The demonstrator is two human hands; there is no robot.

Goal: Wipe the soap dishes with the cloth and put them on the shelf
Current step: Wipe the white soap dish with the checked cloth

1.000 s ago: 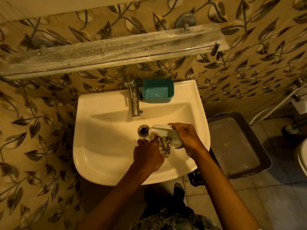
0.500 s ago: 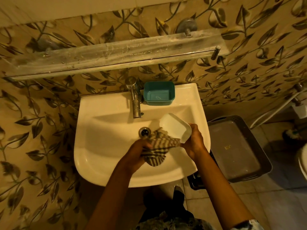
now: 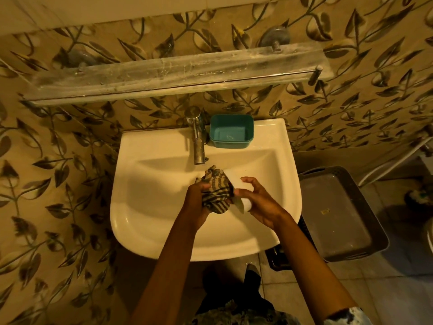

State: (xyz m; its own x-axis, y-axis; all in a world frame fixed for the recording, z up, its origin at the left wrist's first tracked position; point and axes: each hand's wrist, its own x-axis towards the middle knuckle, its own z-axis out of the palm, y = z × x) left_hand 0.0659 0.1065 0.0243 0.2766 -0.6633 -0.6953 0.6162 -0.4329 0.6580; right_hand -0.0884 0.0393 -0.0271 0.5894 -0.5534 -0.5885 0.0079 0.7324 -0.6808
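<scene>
Over the white sink basin (image 3: 150,207) my right hand (image 3: 260,202) holds a white soap dish (image 3: 241,195), tilted on its side and mostly hidden by the hand and cloth. My left hand (image 3: 196,200) grips a bunched striped cloth (image 3: 216,191) and presses it against the dish. A second soap dish, teal (image 3: 231,134), sits empty on the sink's back ledge, right of the tap. The long glass shelf (image 3: 164,73) on the wall above the sink holds nothing.
A metal tap (image 3: 198,139) stands at the back centre of the sink. A dark plastic basket (image 3: 337,214) sits on the floor to the right of the sink. Leaf-patterned tiles cover the wall. My legs show below the basin.
The white dish has turned from face-up to on its side in my right hand. My left hand has pushed the cloth up and over it, covering most of the dish.
</scene>
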